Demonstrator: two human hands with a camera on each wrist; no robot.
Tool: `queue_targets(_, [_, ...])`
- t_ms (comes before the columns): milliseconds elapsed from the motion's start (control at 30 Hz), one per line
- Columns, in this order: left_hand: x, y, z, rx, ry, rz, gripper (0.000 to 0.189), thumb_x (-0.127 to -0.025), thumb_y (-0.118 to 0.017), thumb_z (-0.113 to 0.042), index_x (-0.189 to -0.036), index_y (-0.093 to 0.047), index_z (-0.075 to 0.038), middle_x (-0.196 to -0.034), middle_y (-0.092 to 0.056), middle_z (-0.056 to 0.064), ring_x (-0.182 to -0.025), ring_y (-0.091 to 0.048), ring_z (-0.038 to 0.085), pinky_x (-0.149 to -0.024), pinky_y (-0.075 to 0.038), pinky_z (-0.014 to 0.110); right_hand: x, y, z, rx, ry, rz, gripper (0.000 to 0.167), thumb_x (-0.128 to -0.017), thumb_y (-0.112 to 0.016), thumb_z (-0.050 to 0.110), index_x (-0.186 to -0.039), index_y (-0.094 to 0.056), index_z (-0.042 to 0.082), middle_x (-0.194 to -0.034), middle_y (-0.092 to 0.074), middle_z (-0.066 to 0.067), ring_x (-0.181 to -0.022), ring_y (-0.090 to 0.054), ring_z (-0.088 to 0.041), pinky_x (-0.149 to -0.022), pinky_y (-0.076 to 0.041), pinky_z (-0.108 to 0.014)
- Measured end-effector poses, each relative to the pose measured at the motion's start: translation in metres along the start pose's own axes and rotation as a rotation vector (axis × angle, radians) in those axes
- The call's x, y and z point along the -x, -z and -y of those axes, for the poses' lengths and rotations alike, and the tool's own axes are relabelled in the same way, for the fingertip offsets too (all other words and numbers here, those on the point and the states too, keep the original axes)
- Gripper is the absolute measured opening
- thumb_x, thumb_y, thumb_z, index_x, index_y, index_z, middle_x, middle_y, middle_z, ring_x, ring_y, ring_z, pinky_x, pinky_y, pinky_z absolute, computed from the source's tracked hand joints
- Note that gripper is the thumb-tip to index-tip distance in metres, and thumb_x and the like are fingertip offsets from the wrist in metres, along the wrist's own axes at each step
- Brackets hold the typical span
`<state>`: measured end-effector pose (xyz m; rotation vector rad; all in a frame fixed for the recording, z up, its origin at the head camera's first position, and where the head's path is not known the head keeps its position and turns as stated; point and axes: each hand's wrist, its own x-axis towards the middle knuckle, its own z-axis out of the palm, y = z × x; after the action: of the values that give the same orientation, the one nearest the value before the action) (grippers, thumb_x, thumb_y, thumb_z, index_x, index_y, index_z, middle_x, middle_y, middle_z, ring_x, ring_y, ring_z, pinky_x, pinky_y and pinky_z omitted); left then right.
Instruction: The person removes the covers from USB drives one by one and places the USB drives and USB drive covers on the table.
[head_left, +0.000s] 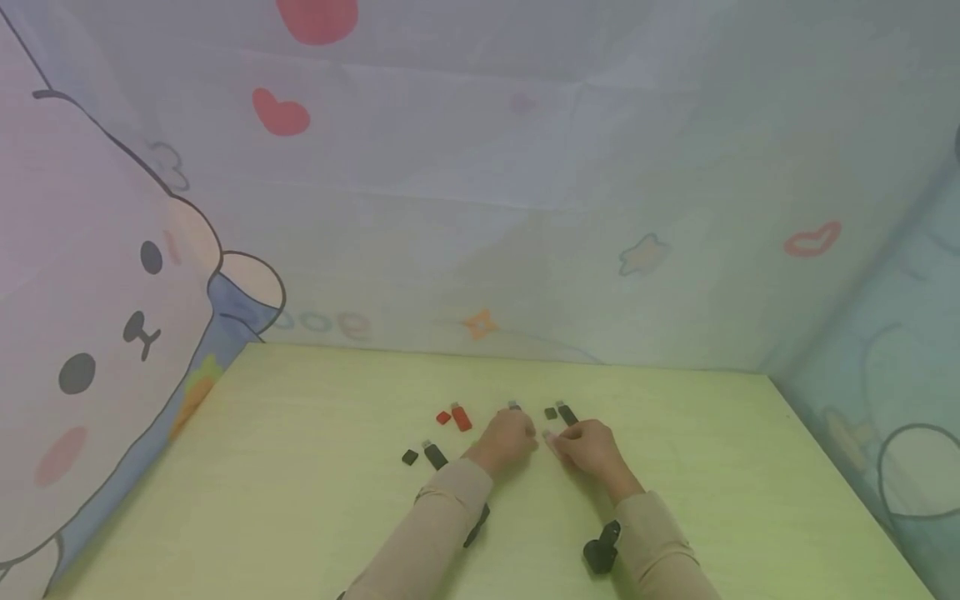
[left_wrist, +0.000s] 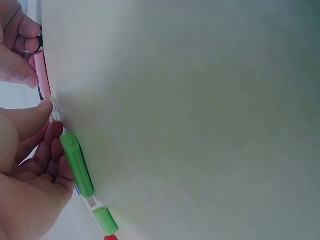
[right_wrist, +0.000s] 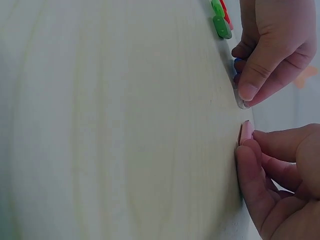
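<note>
My left hand [head_left: 504,440] pinches a small clear cap [left_wrist: 55,110] between thumb and fingers, low over the table. My right hand [head_left: 592,447] holds a pink USB stick [right_wrist: 246,132] by thumb and fingertips, its end pointing toward the clear cap. A short gap separates the two in the right wrist view. Beside my left hand lies a green USB stick [left_wrist: 78,165], dark in the head view, with its green cap [left_wrist: 106,220] off its plug. Behind the left hand, another USB stick [head_left: 513,406] is mostly hidden.
A red USB stick [head_left: 461,417] lies beside its red cap [head_left: 443,417]. Behind the right hand is a black USB stick [head_left: 567,413] with a dark cap [head_left: 551,412] next to it. The pale table [head_left: 300,500] ends at a printed cloth backdrop [head_left: 480,208].
</note>
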<state>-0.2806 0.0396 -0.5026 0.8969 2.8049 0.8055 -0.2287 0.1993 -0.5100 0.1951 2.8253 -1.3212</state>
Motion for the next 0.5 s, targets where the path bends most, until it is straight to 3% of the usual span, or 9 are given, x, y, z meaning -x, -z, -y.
queue_targets(167, [0.004, 0.004, 0.000, 0.042, -0.021, -0.004, 0.051, -0.083, -0.067, -0.003, -0.051, -0.029, -0.014, -0.048, -0.023, -0.007, -0.046, -0.021, 0.006, -0.045, -0.018, 0.019, 0.000, -0.002, 0.000, -0.004, 0.002, -0.008, 0.028, -0.090, -0.066, 0.026, -0.090, -0.072, -0.002, -0.082, -0.068, -0.006, -0.077, -0.061, -0.019, -0.070, -0.054, -0.034])
queue_targets(233, [0.006, 0.007, -0.001, 0.051, -0.022, -0.001, 0.045, -0.083, -0.066, -0.002, -0.052, -0.034, -0.010, -0.049, -0.027, -0.005, -0.047, -0.025, 0.008, -0.046, -0.020, 0.020, 0.000, -0.001, 0.000, -0.020, 0.000, -0.013, 0.027, -0.090, -0.066, 0.024, -0.092, -0.072, -0.002, -0.085, -0.069, -0.007, -0.078, -0.062, -0.020, -0.070, -0.054, -0.035])
queue_targets(300, [0.007, 0.011, -0.001, 0.045, -0.028, -0.003, 0.029, -0.082, -0.066, -0.003, -0.057, -0.051, -0.004, -0.054, -0.045, -0.001, -0.052, -0.039, 0.010, -0.050, -0.033, 0.021, 0.000, 0.001, 0.002, -0.029, 0.002, -0.022, 0.026, -0.089, -0.066, 0.022, -0.095, -0.071, -0.003, -0.090, -0.069, -0.010, -0.080, -0.063, -0.021, -0.071, -0.054, -0.035])
queue_targets(367, [0.008, 0.015, -0.003, 0.026, -0.040, 0.000, 0.010, -0.083, -0.066, -0.005, -0.075, -0.065, 0.002, -0.070, -0.061, 0.006, -0.066, -0.055, 0.015, -0.062, -0.045, 0.024, 0.001, 0.005, 0.006, -0.044, 0.010, -0.027, 0.027, -0.090, -0.065, 0.020, -0.098, -0.070, -0.005, -0.093, -0.070, -0.013, -0.080, -0.064, -0.022, -0.070, -0.054, -0.034])
queue_targets(433, [0.009, 0.022, -0.005, 0.014, -0.055, 0.001, 0.016, -0.084, -0.066, -0.006, -0.096, -0.070, 0.004, -0.091, -0.070, 0.012, -0.085, -0.063, 0.021, -0.079, -0.051, 0.030, 0.002, 0.011, 0.010, -0.057, 0.026, -0.033, 0.029, -0.091, -0.064, 0.019, -0.102, -0.068, -0.006, -0.098, -0.069, -0.016, -0.081, -0.064, -0.022, -0.069, -0.055, -0.033])
queue_targets(500, [0.010, 0.030, -0.009, 0.012, -0.073, 0.007, 0.024, -0.086, -0.067, -0.007, -0.106, -0.069, 0.005, -0.102, -0.070, 0.017, -0.094, -0.064, 0.025, -0.085, -0.051, 0.033, 0.004, 0.018, 0.016, -0.066, 0.052, -0.042, 0.030, -0.092, -0.064, 0.019, -0.107, -0.067, -0.007, -0.102, -0.068, -0.017, -0.080, -0.065, -0.022, -0.067, -0.055, -0.032])
